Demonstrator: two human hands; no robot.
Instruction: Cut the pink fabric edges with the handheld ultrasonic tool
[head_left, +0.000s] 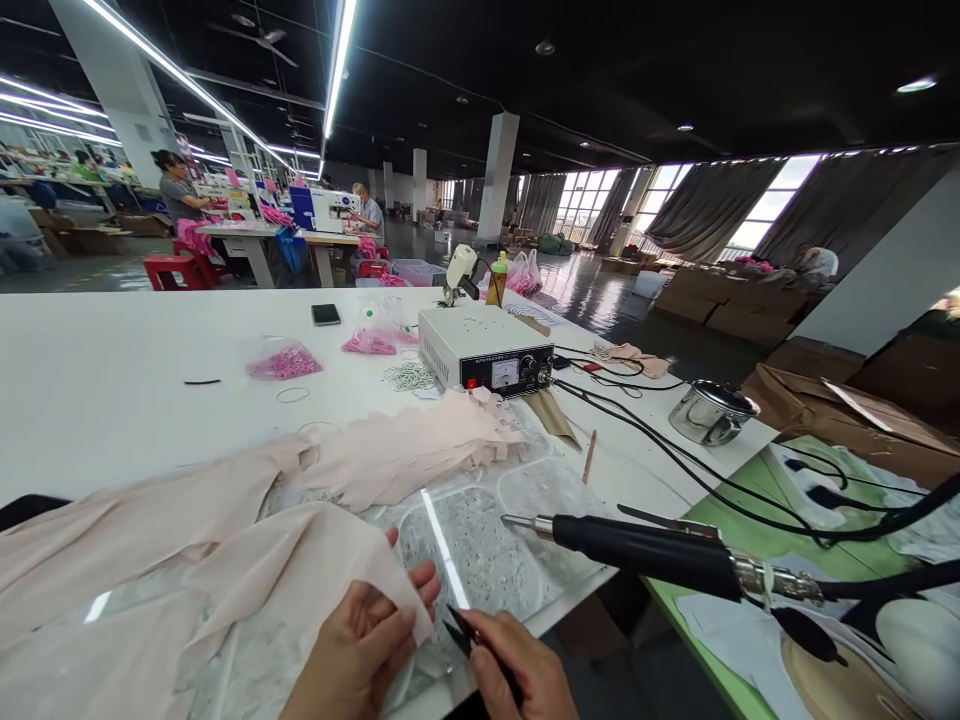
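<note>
Near the front edge of the table, my left hand is closed on a corner of the pale pink fabric, with its fingers behind and the thumb in front. My right hand grips small black thread snips; their two pointed blades stand apart, close to the fabric corner. More of the same fabric spreads over a clear, marked sheet to the left and behind. A black pen-shaped tool with a metal tip lies to the right of my hands, its cable running off right.
Behind the fabric stands a white control box with cables. Bags of pink pieces, a phone and a metal mug are on the white table. A green table adjoins at right. Other people sit at machines farther off.
</note>
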